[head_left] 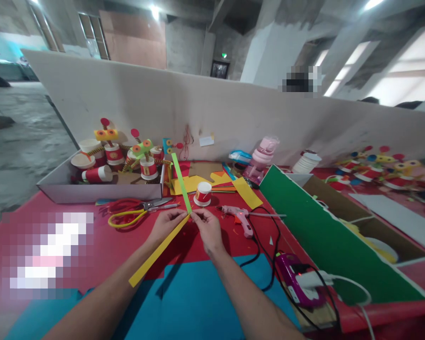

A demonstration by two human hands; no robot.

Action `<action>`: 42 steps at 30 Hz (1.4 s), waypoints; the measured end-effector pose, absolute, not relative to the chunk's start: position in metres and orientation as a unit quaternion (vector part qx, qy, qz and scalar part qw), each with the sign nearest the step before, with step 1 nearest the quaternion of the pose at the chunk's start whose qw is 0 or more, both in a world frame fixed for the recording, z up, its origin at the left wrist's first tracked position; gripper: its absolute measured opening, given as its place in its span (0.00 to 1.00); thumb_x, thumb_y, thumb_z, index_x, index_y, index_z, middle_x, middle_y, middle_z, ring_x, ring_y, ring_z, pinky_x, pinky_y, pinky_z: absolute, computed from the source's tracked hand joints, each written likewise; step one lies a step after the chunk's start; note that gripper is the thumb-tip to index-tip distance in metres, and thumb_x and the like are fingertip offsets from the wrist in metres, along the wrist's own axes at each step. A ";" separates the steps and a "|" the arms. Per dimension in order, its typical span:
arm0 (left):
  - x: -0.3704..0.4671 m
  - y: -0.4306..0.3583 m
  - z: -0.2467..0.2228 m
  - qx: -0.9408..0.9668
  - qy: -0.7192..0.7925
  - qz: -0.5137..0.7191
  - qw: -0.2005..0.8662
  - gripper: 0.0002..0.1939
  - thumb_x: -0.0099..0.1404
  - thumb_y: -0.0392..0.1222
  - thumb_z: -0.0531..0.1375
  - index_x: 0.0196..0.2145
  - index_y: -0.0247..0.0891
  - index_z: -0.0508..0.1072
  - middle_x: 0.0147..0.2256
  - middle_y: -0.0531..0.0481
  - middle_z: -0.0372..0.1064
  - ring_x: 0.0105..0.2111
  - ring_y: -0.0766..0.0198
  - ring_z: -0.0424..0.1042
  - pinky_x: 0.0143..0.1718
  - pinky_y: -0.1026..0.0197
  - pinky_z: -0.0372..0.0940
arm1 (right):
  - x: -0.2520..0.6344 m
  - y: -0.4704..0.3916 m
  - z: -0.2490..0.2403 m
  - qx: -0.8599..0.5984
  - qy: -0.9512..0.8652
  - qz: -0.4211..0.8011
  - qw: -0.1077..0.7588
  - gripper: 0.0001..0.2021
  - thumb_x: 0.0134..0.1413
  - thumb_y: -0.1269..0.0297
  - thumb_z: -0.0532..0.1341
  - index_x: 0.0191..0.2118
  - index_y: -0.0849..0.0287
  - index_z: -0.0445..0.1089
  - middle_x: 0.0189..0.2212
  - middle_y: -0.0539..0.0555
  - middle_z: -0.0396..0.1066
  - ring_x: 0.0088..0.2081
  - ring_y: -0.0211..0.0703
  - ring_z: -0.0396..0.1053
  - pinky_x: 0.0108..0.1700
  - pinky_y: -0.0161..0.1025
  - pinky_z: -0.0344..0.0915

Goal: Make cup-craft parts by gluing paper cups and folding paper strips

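In the head view, a light green paper strip (181, 182) and a yellow paper strip (159, 250) meet at their ends between my fingers. The green one points up and away; the yellow one slants down over my left forearm. My left hand (168, 225) pinches the strips at the meeting point, and my right hand (208, 229) pinches them from the other side. Just beyond stands a small red and white paper cup (202, 194). A pink glue gun (239, 217) with a glue stick lies to the right of my right hand. Yellow-handled scissors (127, 219) lie left of my hands.
A white box tray (102, 192) at back left holds several paper-cup figures with coiled arms. Yellow paper pieces (248, 192) lie behind the glue gun. On the right are a green-sided box (304, 231) and a purple power strip (297, 283) with cables. Blue paper (205, 302) lies in front.
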State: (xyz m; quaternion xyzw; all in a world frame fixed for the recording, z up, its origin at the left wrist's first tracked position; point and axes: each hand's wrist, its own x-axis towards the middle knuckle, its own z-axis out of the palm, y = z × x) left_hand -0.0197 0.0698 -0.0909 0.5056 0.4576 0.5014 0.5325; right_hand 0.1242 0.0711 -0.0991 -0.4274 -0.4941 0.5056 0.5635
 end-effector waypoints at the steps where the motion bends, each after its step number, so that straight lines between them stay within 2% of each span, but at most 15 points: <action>1: -0.018 0.068 -0.091 0.494 0.447 0.508 0.545 0.16 0.51 0.51 0.66 0.32 0.34 0.77 0.29 0.46 0.74 0.27 0.64 0.70 0.29 0.64 0.64 | 0.125 0.072 -0.099 -0.428 -0.488 0.501 0.572 0.13 0.47 0.54 0.64 0.33 0.59 0.74 0.29 0.52 0.74 0.33 0.41 0.69 0.38 0.37 0.65; 5: -0.012 0.060 -0.089 0.469 0.427 0.513 0.578 0.16 0.51 0.45 0.68 0.37 0.37 0.76 0.31 0.46 0.73 0.26 0.65 0.68 0.29 0.64 0.64 | 0.125 0.074 -0.101 -0.431 -0.442 0.513 0.596 0.14 0.46 0.53 0.65 0.33 0.60 0.72 0.27 0.51 0.72 0.30 0.39 0.68 0.35 0.35 0.65; 8: -0.010 0.058 -0.085 0.476 0.427 0.516 0.570 0.16 0.51 0.45 0.68 0.38 0.38 0.76 0.36 0.45 0.74 0.31 0.62 0.70 0.32 0.62 0.65 | 0.123 0.073 -0.101 -0.425 -0.442 0.520 0.595 0.15 0.46 0.53 0.65 0.34 0.59 0.71 0.26 0.50 0.71 0.30 0.39 0.68 0.33 0.34 0.65; 12: -0.014 0.063 -0.086 0.465 0.455 0.544 0.529 0.13 0.51 0.47 0.67 0.31 0.35 0.76 0.29 0.46 0.73 0.29 0.61 0.70 0.32 0.61 0.65 | 0.121 0.070 -0.096 -0.404 -0.472 0.543 0.565 0.13 0.45 0.54 0.65 0.31 0.59 0.70 0.25 0.49 0.71 0.29 0.38 0.68 0.34 0.34 0.65; 15: -0.017 0.067 -0.090 0.459 0.472 0.547 0.517 0.13 0.49 0.47 0.67 0.29 0.35 0.76 0.28 0.48 0.73 0.30 0.61 0.70 0.34 0.61 0.64 | 0.122 0.070 -0.094 -0.404 -0.483 0.555 0.544 0.12 0.43 0.56 0.66 0.30 0.59 0.70 0.25 0.49 0.71 0.28 0.37 0.68 0.33 0.34 0.65; 22: -0.017 0.066 -0.090 0.493 0.484 0.521 0.501 0.11 0.51 0.46 0.66 0.27 0.36 0.74 0.24 0.52 0.68 0.25 0.66 0.65 0.29 0.64 0.61 | 0.131 0.076 -0.105 -0.443 -0.557 0.473 0.519 0.12 0.47 0.55 0.64 0.30 0.60 0.71 0.26 0.52 0.73 0.29 0.40 0.68 0.33 0.35 0.65; 30: -0.022 0.070 -0.095 0.531 0.496 0.518 0.451 0.09 0.53 0.45 0.65 0.28 0.36 0.75 0.28 0.49 0.72 0.32 0.61 0.69 0.36 0.62 0.63 | 0.135 0.077 -0.101 -0.429 -0.585 0.472 0.501 0.12 0.47 0.55 0.64 0.31 0.60 0.73 0.26 0.53 0.74 0.29 0.41 0.70 0.33 0.36 0.66; 36: -0.018 0.070 -0.095 0.525 0.498 0.546 0.421 0.08 0.50 0.44 0.66 0.26 0.36 0.75 0.27 0.49 0.72 0.31 0.61 0.70 0.37 0.61 0.64 | 0.135 0.081 -0.104 -0.439 -0.562 0.488 0.502 0.11 0.45 0.57 0.65 0.29 0.61 0.73 0.24 0.53 0.74 0.27 0.41 0.70 0.31 0.36 0.66; 42: -0.019 0.069 -0.093 0.472 0.477 0.532 0.516 0.11 0.49 0.44 0.67 0.26 0.33 0.76 0.24 0.49 0.72 0.25 0.64 0.68 0.30 0.63 0.62 | 0.131 0.079 -0.103 -0.416 -0.536 0.549 0.487 0.11 0.42 0.58 0.67 0.29 0.61 0.71 0.24 0.51 0.73 0.26 0.41 0.70 0.31 0.37 0.67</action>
